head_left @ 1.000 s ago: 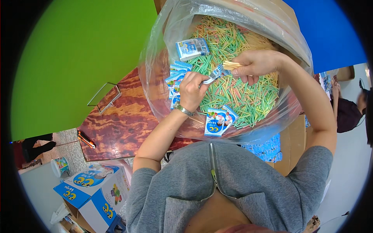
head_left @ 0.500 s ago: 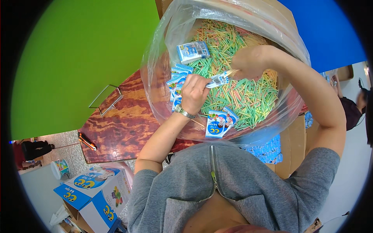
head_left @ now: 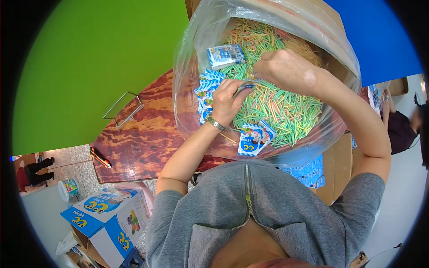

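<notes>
My left hand [head_left: 227, 102], with a watch on its wrist, pinches a small blue-and-white packet [head_left: 244, 86] over a heap of thin green, yellow and pink sticks [head_left: 286, 116]. Beside it my right hand [head_left: 280, 70] is curled closed with its back towards me; its fingertips and whatever they hold are hidden. The sticks lie in a large clear plastic bag [head_left: 179, 76]. To the left of my left hand are several flat packets [head_left: 205, 96]. A thicker packet [head_left: 226, 56] rests on the sticks beyond them, and a few more packets [head_left: 250, 139] lie nearest me.
The bag stands on a red-brown wood-grain table [head_left: 138, 154]. On the table are an orange-and-black cutter knife [head_left: 100, 157] and a bent metal frame [head_left: 123, 110]. A printed carton [head_left: 107, 219] stands at the lower left. At the right edge another person [head_left: 402, 127] is at work.
My right hand has turned and shifted slightly left, close to the packet. The packet in my left hand has tilted, and the light stick ends at its mouth no longer show.
</notes>
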`<control>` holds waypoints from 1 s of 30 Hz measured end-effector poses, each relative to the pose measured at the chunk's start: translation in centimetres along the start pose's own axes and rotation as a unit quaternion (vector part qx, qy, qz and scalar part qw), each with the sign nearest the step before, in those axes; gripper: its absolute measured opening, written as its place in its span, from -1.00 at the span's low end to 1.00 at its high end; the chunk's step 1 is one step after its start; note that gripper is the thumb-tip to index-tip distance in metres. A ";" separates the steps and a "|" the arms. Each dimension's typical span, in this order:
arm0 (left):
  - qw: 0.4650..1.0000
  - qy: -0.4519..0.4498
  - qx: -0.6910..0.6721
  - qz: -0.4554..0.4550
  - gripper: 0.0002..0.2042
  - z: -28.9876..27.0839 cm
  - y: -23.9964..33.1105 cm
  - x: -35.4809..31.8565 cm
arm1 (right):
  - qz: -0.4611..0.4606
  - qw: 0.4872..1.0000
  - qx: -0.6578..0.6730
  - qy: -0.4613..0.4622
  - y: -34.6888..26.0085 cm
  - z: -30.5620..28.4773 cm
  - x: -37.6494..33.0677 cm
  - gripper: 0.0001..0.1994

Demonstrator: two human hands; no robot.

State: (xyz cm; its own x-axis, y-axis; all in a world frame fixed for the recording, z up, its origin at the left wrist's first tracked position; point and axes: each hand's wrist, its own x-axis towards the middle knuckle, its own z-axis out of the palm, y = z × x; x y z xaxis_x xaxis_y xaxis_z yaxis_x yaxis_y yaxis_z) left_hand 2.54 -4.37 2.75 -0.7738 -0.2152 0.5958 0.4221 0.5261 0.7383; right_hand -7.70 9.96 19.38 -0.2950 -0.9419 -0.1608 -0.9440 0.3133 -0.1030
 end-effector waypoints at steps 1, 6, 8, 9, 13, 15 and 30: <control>1.000 -0.001 0.001 -0.004 -0.77 0.1 0.0 0.1 | 0.018 1.000 -0.016 0.001 -0.3 0.2 0.0 -0.84; 0.980 -0.104 -0.036 -0.164 -0.85 -1.9 0.3 -0.3 | -0.067 0.961 0.149 0.222 -0.9 2.1 0.1 -0.74; 0.966 -0.078 -0.154 -0.192 -0.85 -3.8 0.1 -0.6 | -0.003 0.954 0.204 0.221 -1.6 3.2 -0.4 -0.75; 0.939 -0.045 -0.274 -0.202 -0.85 -4.6 -0.1 -0.8 | -0.009 0.959 0.167 0.229 -1.7 5.9 -0.7 -0.78; 0.910 -0.168 -0.298 -0.236 -0.85 -8.6 -2.4 -2.8 | -0.047 0.994 0.061 0.078 -5.1 13.1 -1.2 -0.82; 0.917 -0.208 -0.247 -0.236 -0.86 -9.7 -3.0 -3.9 | -0.006 0.999 0.035 0.020 -5.8 14.5 -1.4 -0.75; 0.946 -0.196 0.249 -0.068 -0.65 -8.4 -2.4 -5.5 | 0.041 0.997 0.035 0.050 -4.7 18.0 -3.7 -0.66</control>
State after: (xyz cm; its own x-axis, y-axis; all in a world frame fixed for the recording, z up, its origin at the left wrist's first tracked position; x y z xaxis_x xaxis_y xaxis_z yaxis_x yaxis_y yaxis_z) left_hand 9.69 -11.38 0.36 -0.9619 -0.0376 0.2708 0.1074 0.8590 0.5006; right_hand 0.46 14.18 2.77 -0.3865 -0.9193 -0.0733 -0.9050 0.3934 -0.1618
